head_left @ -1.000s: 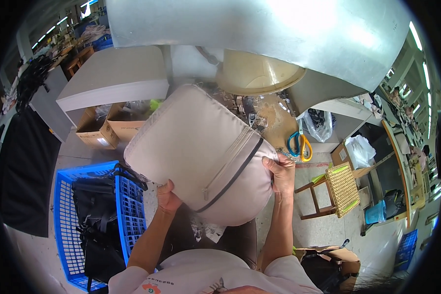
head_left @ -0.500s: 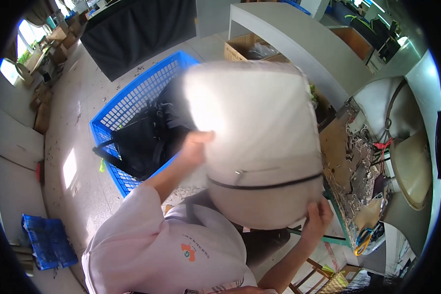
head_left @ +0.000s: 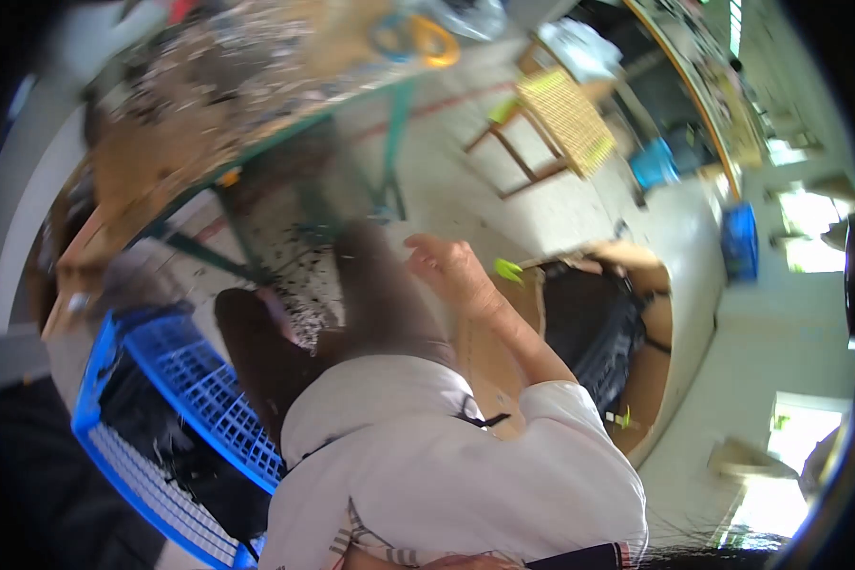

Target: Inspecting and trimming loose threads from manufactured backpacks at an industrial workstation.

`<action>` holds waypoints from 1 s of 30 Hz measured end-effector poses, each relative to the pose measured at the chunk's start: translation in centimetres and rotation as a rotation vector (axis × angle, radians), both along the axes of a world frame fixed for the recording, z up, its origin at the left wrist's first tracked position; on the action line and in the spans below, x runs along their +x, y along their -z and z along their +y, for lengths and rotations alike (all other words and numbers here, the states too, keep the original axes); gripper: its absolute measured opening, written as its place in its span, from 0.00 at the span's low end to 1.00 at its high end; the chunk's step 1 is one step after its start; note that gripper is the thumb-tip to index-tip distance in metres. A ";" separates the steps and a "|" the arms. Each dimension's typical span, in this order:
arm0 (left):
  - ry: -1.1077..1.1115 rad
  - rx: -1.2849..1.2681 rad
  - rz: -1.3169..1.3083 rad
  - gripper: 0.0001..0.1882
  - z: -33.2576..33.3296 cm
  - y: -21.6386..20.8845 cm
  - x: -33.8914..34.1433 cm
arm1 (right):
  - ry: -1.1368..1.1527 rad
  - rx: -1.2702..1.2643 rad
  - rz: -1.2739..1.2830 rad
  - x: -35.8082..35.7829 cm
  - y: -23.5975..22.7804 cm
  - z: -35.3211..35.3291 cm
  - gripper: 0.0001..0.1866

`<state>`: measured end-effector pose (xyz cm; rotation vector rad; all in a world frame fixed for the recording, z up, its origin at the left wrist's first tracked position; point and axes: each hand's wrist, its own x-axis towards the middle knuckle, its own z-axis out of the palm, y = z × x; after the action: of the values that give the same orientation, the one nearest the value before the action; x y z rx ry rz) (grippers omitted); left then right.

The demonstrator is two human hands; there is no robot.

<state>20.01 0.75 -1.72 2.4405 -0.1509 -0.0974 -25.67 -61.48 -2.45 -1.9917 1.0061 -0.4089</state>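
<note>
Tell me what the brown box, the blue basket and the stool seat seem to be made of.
Brown box: likely cardboard, matt; thin, bent walls suggest it.
Blue basket: probably moulded plastic; even colour and a regular grid of openings.
Stool seat: woven straw-coloured strips, perhaps cane or a plastic imitation; the weave shows, the fibre isn't clear.

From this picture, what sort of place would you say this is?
Probably a small workshop or factory floor: a bench is littered with scraps, and a blue basket and a cardboard box each hold black goods.
</note>
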 end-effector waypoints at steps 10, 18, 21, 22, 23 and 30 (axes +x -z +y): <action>0.941 0.306 0.712 0.25 -40.1 11.9 -13.1 | 1.516 0.158 0.982 -37.1 7.5 20.5 0.12; 1.597 0.362 0.387 0.21 -50.5 5.1 -22.9 | 1.912 0.208 0.835 -39.0 14.6 20.3 0.29; 1.605 0.401 0.337 0.22 -51.5 4.1 -24.5 | 1.816 -0.218 0.194 -38.4 12.2 19.0 0.13; 1.615 0.395 0.358 0.22 -52.3 3.1 -25.5 | 1.740 -0.187 0.041 -37.3 9.7 18.1 0.12; 1.624 0.386 0.378 0.22 -53.2 2.2 -26.6 | 1.655 -0.158 -0.110 -35.9 6.3 17.2 0.10; 1.729 -0.391 0.560 0.42 -60.5 -4.3 -37.3 | 0.423 -0.264 0.250 -27.4 -20.2 16.5 0.09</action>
<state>-17.27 -59.73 2.54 1.1704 -1.7062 -1.2771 -53.06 -45.03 17.73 -2.0922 1.6143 -0.5524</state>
